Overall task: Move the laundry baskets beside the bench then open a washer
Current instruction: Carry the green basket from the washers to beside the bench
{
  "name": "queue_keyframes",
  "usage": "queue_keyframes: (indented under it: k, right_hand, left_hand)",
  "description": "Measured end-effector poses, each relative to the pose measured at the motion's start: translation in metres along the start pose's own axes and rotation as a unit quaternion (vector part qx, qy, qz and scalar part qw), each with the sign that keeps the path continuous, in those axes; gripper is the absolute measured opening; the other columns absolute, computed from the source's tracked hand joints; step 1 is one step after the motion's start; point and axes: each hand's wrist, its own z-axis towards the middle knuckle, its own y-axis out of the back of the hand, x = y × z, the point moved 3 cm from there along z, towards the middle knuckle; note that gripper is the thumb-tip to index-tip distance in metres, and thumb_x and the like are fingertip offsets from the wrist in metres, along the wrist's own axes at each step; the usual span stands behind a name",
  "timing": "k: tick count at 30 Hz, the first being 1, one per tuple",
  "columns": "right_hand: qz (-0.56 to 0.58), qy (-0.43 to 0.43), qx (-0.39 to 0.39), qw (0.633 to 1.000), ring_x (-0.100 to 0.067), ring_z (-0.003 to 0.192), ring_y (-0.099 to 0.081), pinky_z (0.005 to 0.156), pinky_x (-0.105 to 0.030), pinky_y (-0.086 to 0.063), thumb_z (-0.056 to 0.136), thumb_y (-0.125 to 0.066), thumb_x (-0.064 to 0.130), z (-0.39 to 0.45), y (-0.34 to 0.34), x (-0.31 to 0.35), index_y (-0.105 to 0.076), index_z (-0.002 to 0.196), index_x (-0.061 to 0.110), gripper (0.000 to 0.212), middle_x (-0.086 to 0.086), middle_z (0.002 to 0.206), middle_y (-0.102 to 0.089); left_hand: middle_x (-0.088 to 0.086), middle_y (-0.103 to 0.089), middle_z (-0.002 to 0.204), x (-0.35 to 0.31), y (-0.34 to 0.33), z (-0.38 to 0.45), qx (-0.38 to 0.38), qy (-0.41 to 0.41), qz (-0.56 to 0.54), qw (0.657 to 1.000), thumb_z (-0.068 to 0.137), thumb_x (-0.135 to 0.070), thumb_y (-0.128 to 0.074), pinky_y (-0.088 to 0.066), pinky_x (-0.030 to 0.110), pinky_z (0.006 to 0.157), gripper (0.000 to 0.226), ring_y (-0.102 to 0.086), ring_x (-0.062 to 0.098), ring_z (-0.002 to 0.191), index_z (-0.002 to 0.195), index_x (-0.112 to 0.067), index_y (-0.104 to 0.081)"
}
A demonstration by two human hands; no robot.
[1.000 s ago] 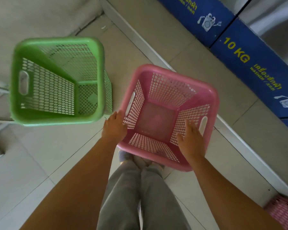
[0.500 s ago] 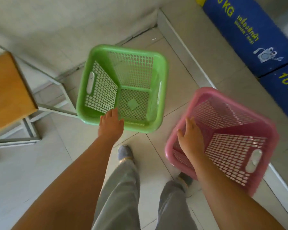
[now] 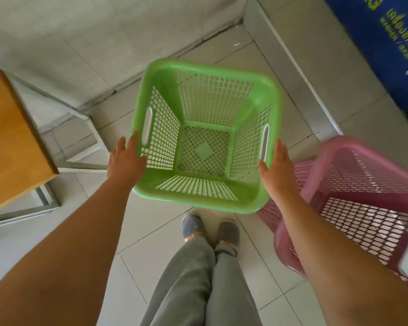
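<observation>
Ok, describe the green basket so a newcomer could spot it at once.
Start at the wooden bench on the left; on the tiled floor to its right stands the green basket, empty and square. The left hand and right hand flank it. The pink basket beside it differs only in colour.

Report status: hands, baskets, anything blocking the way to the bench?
Left hand and right hand open, flanking green basket. Pink basket on the right, unheld. Bench left; floor between shows nothing blocking.

Grey slip-on shoes [image 3: 210, 230] and grey trousers [image 3: 198, 283] stand on pale floor tiles [image 3: 151, 255], possibly slightly scuffed.
</observation>
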Motion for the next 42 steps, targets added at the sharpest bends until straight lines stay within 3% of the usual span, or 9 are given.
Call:
queue_keyframes:
  k: [2, 4, 7, 11, 16, 20, 25, 31, 42]
  right_hand:
    - [0.004, 0.001, -0.006, 1.0, -0.04, 0.134, -0.043, 0.1, -0.045, -0.048, 0.096, -0.054, 0.028, 0.012, -0.009, 0.0, 0.0, 0.155, 0.021, 0.08, -0.019, 0.16, -0.011]
    - [0.014, -0.012, -0.008, 1.0, -0.042, 0.121, -0.055, 0.079, -0.046, -0.059, 0.096, -0.054, 0.027, 0.021, -0.02, -0.002, 0.005, 0.154, 0.031, 0.083, -0.019, 0.161, -0.007]
    - [0.033, -0.008, -0.032, 0.999, -0.037, 0.106, -0.064, 0.066, -0.037, -0.06, 0.095, -0.054, 0.014, 0.025, -0.031, -0.005, 0.005, 0.152, 0.039, 0.086, -0.018, 0.161, -0.007]
    - [0.051, 0.006, -0.061, 0.997, -0.032, 0.107, -0.063, 0.074, -0.034, -0.057, 0.094, -0.053, 0.005, 0.023, -0.027, -0.009, -0.002, 0.153, 0.037, 0.084, -0.015, 0.157, -0.022]
    - [0.053, 0.04, -0.069, 0.995, -0.033, 0.111, -0.061, 0.079, -0.043, -0.059, 0.093, -0.053, 0.005, -0.005, -0.001, -0.002, -0.009, 0.153, 0.037, 0.081, -0.014, 0.154, -0.029]
    - [0.049, 0.069, -0.051, 0.995, -0.036, 0.113, -0.06, 0.084, -0.048, -0.056, 0.091, -0.053, 0.003, -0.038, 0.027, 0.007, -0.011, 0.153, 0.037, 0.082, -0.014, 0.153, -0.031]
    - [0.03, 0.116, -0.014, 0.993, -0.034, 0.124, -0.051, 0.093, -0.042, -0.047, 0.09, -0.054, 0.001, -0.081, 0.062, 0.025, -0.016, 0.154, 0.029, 0.08, -0.012, 0.153, -0.034]
    - [0.02, 0.213, 0.016, 0.977, -0.031, 0.133, -0.045, 0.094, -0.046, -0.047, 0.095, -0.05, 0.009, -0.136, 0.097, 0.052, -0.013, 0.154, 0.031, 0.073, -0.006, 0.159, -0.025]
    - [-0.028, 0.329, 0.056, 0.942, -0.031, 0.131, -0.047, 0.096, -0.042, -0.047, 0.097, -0.046, 0.009, -0.233, 0.1, 0.13, -0.011, 0.154, 0.03, 0.07, -0.005, 0.161, -0.02]
  left_hand:
    - [0.016, -0.014, 0.16, 0.003, -0.008, 0.018, 0.007, 0.005, -0.003, 1.0, 0.093, -0.027, -0.055, -0.036, 0.059, 0.107, 0.073, -0.034, 0.047, 0.136, 0.15, -0.039, -0.011]
    - [0.015, -0.009, 0.161, 0.004, -0.015, 0.035, 0.022, 0.009, -0.004, 1.0, 0.094, -0.026, -0.054, -0.038, 0.058, 0.105, 0.074, -0.036, 0.046, 0.136, 0.149, -0.043, -0.008]
    - [0.016, -0.023, 0.154, 0.005, -0.024, 0.047, 0.024, -0.002, -0.016, 1.0, 0.093, -0.017, -0.053, -0.048, 0.05, 0.089, 0.077, -0.055, 0.042, 0.114, 0.148, -0.049, -0.008]
    - [0.01, -0.041, 0.135, 0.007, -0.024, 0.037, -0.032, 0.001, -0.039, 0.999, 0.092, -0.006, -0.047, -0.048, 0.04, 0.074, 0.077, -0.052, 0.028, 0.087, 0.144, -0.054, -0.016]
    - [0.01, -0.042, 0.134, 0.014, -0.01, -0.012, -0.044, 0.042, -0.059, 0.996, 0.09, -0.001, -0.045, -0.047, 0.038, 0.069, 0.079, -0.055, 0.032, 0.089, 0.145, -0.052, -0.021]
    - [0.008, -0.042, 0.138, 0.027, 0.01, -0.071, -0.041, 0.075, -0.083, 0.993, 0.087, -0.001, -0.043, -0.055, 0.044, 0.079, 0.08, -0.06, 0.037, 0.096, 0.142, -0.056, -0.022]
    - [0.011, -0.046, 0.123, 0.047, 0.034, -0.15, -0.069, 0.117, -0.126, 0.983, 0.084, 0.003, -0.042, -0.051, 0.042, 0.074, 0.081, -0.056, 0.033, 0.091, 0.143, -0.049, -0.026]
    - [0.012, -0.047, 0.119, 0.083, 0.05, -0.247, -0.111, 0.161, -0.18, 0.964, 0.086, 0.003, -0.044, -0.052, 0.041, 0.078, 0.077, -0.054, 0.029, 0.088, 0.145, -0.044, -0.029]
    - [0.012, -0.048, 0.119, 0.166, 0.035, -0.392, -0.189, 0.268, -0.281, 0.902, 0.085, 0.004, -0.043, -0.048, 0.037, 0.073, 0.077, -0.053, 0.031, 0.098, 0.144, -0.044, -0.032]
